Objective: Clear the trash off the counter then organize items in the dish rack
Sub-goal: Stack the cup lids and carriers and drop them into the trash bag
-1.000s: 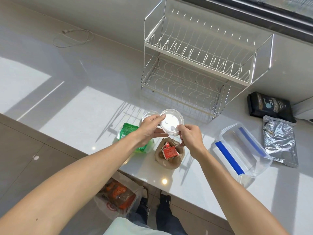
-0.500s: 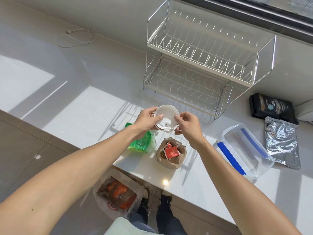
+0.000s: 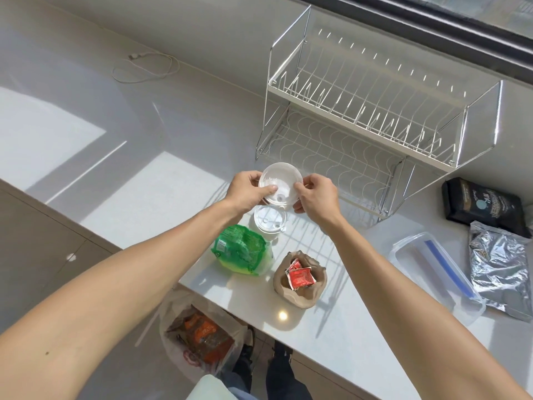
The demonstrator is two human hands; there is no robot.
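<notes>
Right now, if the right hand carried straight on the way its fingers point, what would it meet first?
The right hand points left, toward the left hand, and already pinches the clear lid held between them. So the lid comes first, then probably the left hand's fingers on its far edge, though depth is hard to judge.

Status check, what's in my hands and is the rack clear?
Left hand and right hand both pinch clear plastic lid. Second lid on counter below. Dish rack holds nothing, path open.

Glossy counter (image 3: 144, 197); white-coated wire rack (image 3: 375, 111); clear plastic lid (image 3: 280, 183); crinkled silver foil bag (image 3: 501, 267); matt brown paper bag (image 3: 300, 293).
</notes>
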